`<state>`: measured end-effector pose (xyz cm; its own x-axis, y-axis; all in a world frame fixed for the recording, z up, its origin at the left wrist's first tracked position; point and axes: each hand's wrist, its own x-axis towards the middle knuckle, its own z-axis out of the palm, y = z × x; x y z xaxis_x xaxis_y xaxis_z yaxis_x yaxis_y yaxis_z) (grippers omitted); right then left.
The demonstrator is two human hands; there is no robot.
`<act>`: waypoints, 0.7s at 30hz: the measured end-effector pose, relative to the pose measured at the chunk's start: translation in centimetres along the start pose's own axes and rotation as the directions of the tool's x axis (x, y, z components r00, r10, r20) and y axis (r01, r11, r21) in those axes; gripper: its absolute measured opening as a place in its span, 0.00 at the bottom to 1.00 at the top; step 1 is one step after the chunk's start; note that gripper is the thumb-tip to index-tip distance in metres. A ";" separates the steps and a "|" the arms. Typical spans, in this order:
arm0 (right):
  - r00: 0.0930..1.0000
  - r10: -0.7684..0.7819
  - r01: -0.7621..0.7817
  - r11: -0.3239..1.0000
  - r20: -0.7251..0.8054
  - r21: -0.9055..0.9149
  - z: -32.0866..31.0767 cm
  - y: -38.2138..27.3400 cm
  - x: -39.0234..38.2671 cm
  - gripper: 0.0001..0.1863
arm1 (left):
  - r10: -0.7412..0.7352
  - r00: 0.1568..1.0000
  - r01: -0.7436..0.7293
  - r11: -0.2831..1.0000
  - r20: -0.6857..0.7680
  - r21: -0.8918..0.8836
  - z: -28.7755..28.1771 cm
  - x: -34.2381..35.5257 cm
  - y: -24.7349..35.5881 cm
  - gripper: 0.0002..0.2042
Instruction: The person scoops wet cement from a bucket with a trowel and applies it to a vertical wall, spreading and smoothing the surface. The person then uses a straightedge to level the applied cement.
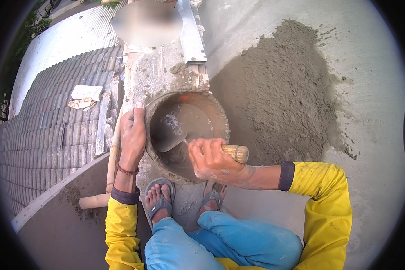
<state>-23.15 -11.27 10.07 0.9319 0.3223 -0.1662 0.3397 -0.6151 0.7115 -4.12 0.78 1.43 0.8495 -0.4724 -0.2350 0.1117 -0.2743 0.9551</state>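
1. We've got a round, mortar-caked bucket [223, 114] sitting on a rough, crumb-strewn ledge [155, 67], with soupy grey mortar [198, 119] inside.
2. Our right hand [213, 157] has its fingers wrapped tight around a trowel's wooden handle [236, 153]. The trowel blade [168, 138] is inside the bucket, down at the mix.
3. Our left hand [134, 132] is at the bucket's left side, thumb stretched along near the rim, fingers partly curled. Fingertips don't really show, so we can't tell how firmly it's got hold, if at all.
4. In the way: the right hand covers a bit of the bucket's near right rim. Two sandals [159, 206] with our feet in them are crammed just behind the bucket, so standing room's tight.
5. Left side's cluttered too: a bamboo pole [113, 157] runs beside the left forearm, with a stubby bamboo end [94, 201] below. Past those, a tiled roof [54, 139] with a crumpled white scrap [86, 92] on it, then a pale corrugated sheet [67, 49].
6. Up top, a metal channel [192, 36] lies along the ledge, beside a blurred oval we can't see through.
7. On our right, a big rough mortar patch [288, 90] covers part of a smooth grey surface [369, 90].
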 end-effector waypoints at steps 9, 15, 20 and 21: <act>0.982 0.186 -0.184 0.982 0.041 -0.045 1.6 7.6 1.2 0.08 | 0.129 0.991 -0.128 0.991 -0.027 0.028 1.8 0.6 0.9 0.24; 0.922 0.002 -0.027 0.998 0.387 0.058 3.5 3.1 0.1 0.10 | 0.135 0.988 -0.135 0.991 -0.068 0.002 1.7 0.2 1.0 0.24; 0.856 -0.223 -0.062 0.851 0.466 0.522 3.8 2.7 -1.7 0.10 | 0.111 0.994 -0.110 0.994 -0.024 0.016 1.3 -0.9 0.6 0.24; 0.889 -0.241 -0.095 0.736 0.390 0.670 3.7 3.0 -1.9 0.10 | 0.104 0.994 -0.104 0.995 -0.028 0.003 1.3 -1.2 0.5 0.23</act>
<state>-23.44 -16.39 10.04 0.7958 0.1539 -0.5857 0.2469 -0.9656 0.0816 -5.75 0.09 1.99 0.8707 -0.4747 -0.1290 0.0209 -0.2264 0.9738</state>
